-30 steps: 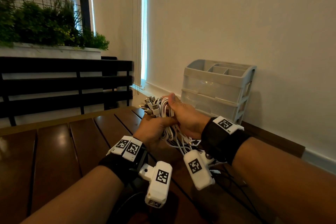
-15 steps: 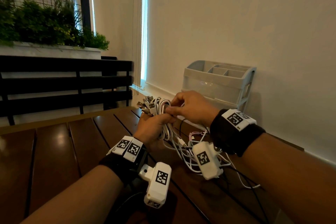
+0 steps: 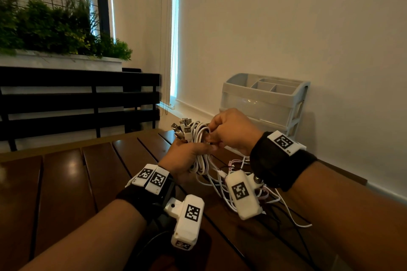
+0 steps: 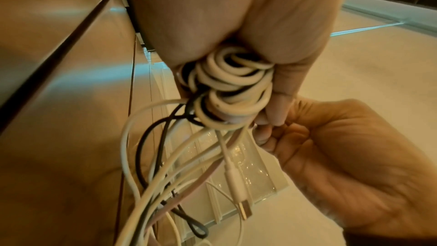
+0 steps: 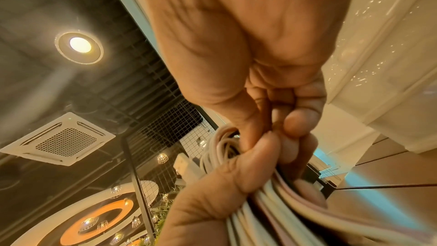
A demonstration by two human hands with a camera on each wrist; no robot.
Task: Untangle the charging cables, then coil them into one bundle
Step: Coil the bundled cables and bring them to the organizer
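Left hand (image 3: pixel 185 158) grips the cable bundle (image 3: pixel 199 138) as before, fingers curled round it, thumb pressed across the front. Right hand (image 3: pixel 233 130) has lifted slightly since half a second ago; its thumb and fingertips (image 5: pixel 299 122) are pinched together at the bundle's top loop, just beyond the left thumb. USB plugs (image 3: pixel 184 126) fan out past the left fingers. Loose tails (image 3: pixel 222 182) hang below both hands onto the wooden table (image 3: pixel 66 174).

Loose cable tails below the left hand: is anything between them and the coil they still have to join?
Nothing visible. The loose cable tails hang freely from the coil in the left hand onto the wooden table; the right hand pinches at the coil's top.
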